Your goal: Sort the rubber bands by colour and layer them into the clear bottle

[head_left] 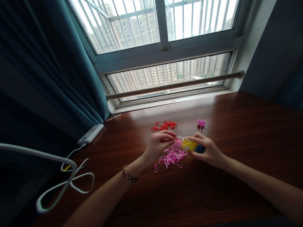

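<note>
My right hand (208,151) is wrapped round a small clear container (189,144) lying on its side in the air, its contents showing in pink, yellow and dark blue bands. At the container's pink left end, the fingers of my left hand (161,142) are pinched together; what they hold, if anything, is too small to make out. Below both hands lies a loose pile of pink plastic loop-shaped pins (174,156), with a single pink pin (155,168) apart to its left. Behind my left hand is a pile of red plastic pins (164,126).
A pink piece with a pale loop (201,123) lies on the brown wooden table (248,151) behind my right hand. At the left are a white device (91,134) and looped white cable (81,183), near a blue curtain (78,69). A barred window stands beyond the table.
</note>
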Tool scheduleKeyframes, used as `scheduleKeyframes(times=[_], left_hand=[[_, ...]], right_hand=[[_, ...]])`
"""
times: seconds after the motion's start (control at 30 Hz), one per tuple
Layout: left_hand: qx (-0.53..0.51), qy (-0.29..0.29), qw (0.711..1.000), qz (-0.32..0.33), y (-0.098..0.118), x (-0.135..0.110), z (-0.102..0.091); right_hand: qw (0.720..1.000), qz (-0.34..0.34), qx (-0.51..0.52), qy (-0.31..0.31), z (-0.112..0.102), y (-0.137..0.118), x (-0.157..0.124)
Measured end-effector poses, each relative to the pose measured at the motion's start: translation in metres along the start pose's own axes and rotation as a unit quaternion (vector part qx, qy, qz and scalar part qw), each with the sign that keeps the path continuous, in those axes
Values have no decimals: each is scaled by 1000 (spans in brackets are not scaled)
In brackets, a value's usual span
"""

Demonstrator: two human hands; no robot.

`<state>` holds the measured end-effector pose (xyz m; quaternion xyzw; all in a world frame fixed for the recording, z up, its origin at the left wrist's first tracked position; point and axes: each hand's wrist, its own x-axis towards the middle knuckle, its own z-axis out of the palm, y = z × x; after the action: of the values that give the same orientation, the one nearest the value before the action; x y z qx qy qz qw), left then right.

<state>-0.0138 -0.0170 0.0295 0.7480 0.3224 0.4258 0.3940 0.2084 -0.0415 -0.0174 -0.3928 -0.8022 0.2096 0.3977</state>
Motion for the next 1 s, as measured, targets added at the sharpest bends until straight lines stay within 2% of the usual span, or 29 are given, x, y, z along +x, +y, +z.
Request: scheduleKeyframes(times=[0.13,0.27,0.43,0.53,0.67,0.77,0.87,1.0], left_hand=[[10,23,999,20,3,1,-1],[-24,45,999,15,1,-2,3],[-58,46,997,16,-6,-7,12],[11,56,997,50,-8,-7,13],[219,97,967,85,-6,-7,9],[268,49,961,54,-5,-8,6],[237,21,970,42,-4,-8,6],[179,4,982,68,-1,-6,5]], right_hand=[[1000,-7,19,-7,-2,-3,1],[999,-17,33,-32,-2,-7,0],[998,-26,39,-45,-1,-9,-1],[998,-35,34,-49,-1,-8,-1],[997,-50,35,-45,-1,-8,-2],[997,-57,34,-43,-1,-7,-2],[997,-55,28,-41,-1,-7,-2],[998,-52,27,-29,-1,-5,-1]])
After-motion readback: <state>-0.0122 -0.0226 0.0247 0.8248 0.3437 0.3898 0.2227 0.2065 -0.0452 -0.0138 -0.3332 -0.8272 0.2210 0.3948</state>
